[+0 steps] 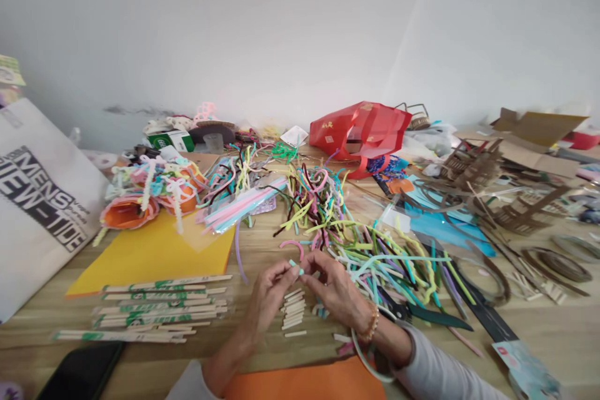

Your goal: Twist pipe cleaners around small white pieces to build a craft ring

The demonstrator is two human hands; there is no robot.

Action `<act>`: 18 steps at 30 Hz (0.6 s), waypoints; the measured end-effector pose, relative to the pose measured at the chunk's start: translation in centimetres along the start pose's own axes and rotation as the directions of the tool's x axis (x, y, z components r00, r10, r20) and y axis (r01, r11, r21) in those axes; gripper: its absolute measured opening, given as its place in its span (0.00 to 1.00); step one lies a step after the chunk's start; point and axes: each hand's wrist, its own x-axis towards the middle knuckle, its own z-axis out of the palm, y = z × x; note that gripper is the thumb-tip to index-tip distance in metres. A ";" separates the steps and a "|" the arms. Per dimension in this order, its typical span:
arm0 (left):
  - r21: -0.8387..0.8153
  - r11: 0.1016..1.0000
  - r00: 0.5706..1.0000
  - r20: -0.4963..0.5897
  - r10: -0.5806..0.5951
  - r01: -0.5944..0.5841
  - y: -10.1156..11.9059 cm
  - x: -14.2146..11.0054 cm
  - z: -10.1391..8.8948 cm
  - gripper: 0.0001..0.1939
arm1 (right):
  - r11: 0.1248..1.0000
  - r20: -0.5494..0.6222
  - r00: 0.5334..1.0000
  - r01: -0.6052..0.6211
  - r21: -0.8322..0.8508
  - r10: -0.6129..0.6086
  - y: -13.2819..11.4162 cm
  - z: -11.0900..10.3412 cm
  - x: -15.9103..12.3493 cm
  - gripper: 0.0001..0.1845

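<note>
My left hand (270, 292) and my right hand (338, 292) meet over the middle of the table. Their fingertips pinch a small turquoise piece of pipe cleaner (296, 267) between them. Just below the fingers lies a row of short cut wooden sticks (294, 309). Beyond my hands a curved pink pipe cleaner (293, 245) rests near a big tangle of coloured pipe cleaners (319, 200). Beside my right wrist lie dark-handled pruning shears (422, 312). An orange sheet (304, 382) sits nearest to me.
Paper-wrapped chopsticks (164, 309) and a yellow sheet (154, 256) lie left, with a black phone (82, 370) in front. A white bag (42, 212) stands at the far left. A red bag (330, 132) is at the back; woven brown baskets (473, 165) are on the right.
</note>
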 end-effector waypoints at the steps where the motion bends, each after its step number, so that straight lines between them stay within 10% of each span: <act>1: 0.001 1.000 1.000 0.015 0.002 -0.002 0.2 0.0 -0.1 0.16 | 1.000 0.021 1.000 -0.007 0.002 0.007 0.0 -0.1 0.1 0.02; 18: -0.190 0.972 0.941 0.331 -0.070 0.139 0.2 0.8 -1.5 0.13 | 0.973 0.306 0.952 0.065 -0.223 0.006 -1.0 -2.4 0.0 0.02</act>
